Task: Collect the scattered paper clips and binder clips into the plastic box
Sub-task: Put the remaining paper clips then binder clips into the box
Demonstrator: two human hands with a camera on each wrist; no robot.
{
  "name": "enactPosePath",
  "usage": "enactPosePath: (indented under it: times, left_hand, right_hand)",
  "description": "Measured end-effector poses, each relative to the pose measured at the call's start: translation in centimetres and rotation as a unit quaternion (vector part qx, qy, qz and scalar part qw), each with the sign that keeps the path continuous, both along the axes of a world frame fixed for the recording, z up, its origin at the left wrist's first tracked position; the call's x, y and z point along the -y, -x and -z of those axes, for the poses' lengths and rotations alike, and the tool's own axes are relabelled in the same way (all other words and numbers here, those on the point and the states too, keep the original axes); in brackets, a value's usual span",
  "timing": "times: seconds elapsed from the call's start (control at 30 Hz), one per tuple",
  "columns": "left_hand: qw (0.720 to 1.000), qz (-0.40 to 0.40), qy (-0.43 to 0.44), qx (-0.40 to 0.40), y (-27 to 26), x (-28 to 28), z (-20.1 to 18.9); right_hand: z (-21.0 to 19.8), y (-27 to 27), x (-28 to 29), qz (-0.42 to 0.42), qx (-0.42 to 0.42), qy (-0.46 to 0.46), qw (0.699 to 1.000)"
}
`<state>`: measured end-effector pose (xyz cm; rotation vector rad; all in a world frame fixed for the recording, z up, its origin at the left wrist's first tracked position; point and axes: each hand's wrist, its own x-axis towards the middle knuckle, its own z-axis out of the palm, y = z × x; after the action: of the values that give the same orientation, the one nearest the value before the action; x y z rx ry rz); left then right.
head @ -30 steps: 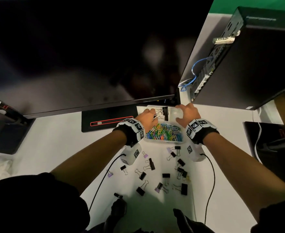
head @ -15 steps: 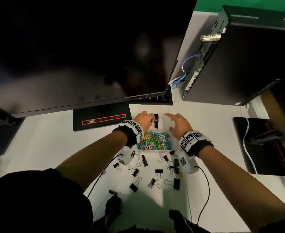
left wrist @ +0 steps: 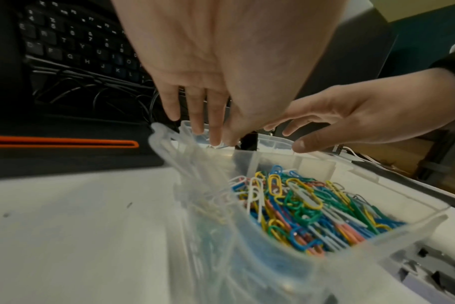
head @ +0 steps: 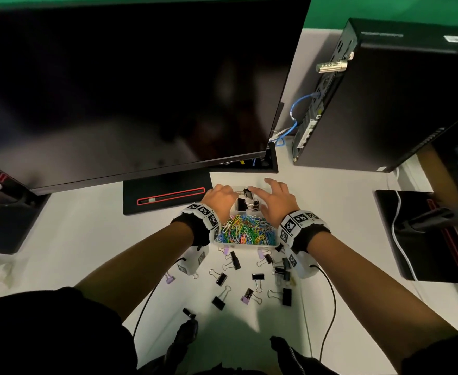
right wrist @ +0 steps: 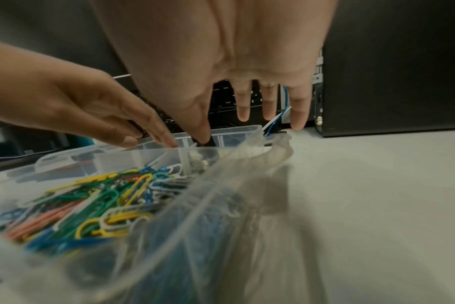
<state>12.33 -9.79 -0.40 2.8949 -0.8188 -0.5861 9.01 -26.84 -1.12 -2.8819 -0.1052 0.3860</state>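
The plastic box [head: 245, 243] lies on the white bench [head: 73, 239] with its long axis running away from the person toward the monitor [head: 130, 87]. Colored paper clips [head: 245, 230] fill its near compartment; black binder clips [head: 245, 203] sit in the far one. Only the head view shows more binder clips [head: 252, 280] scattered nearer the person. The left hand [head: 219, 196] pinches a binder clip [head: 246, 191] over the far compartment. The right hand [head: 275, 200] hovers alongside, fingers spread wide, holding nothing.

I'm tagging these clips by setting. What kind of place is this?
Likely an office desk: a monitor, a computer tower and a keyboard, with clips in a box.
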Motion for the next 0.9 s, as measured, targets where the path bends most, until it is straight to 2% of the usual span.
enactPosePath:
  times: [0.13,0.3,0.4,0.6,0.77,0.9]
  left_hand:
    - [0.998,-0.029,0.051,0.001,0.8,-1.6,0.2]
    - [0.985,-0.090,0.143,0.033,2.8,-5.3,0.1]
    - [0.977,-0.131,0.165,0.043,4.3,-8.1,0.5]
    - [0.972,-0.214,0.085,-0.042,7.8,-12.7,0.7]
    - [0.966,-0.226,0.011,-0.127,10.2,-14.4,1.6]
    - [0.962,-0.209,0.046,-0.171,12.0,-14.0,2.0]
  right_hand:
    - [-0.2,0.3,-0.2,-0.010,0.001,-0.001,1.000]
    - [-0.5,1.2,0.9,-0.034,-0.033,0.079,0.996]
    - [-0.9,2.3,1.3,-0.022,-0.025,0.047,0.998]
    - [-0.8,5.9,3.3,0.079,0.016,-0.075,0.994]
    - [0.3,9.1,4.7,0.150,-0.053,-0.092,0.983]
    - [1.1,11.2,4.4,0.121,-0.124,-0.123,0.977]
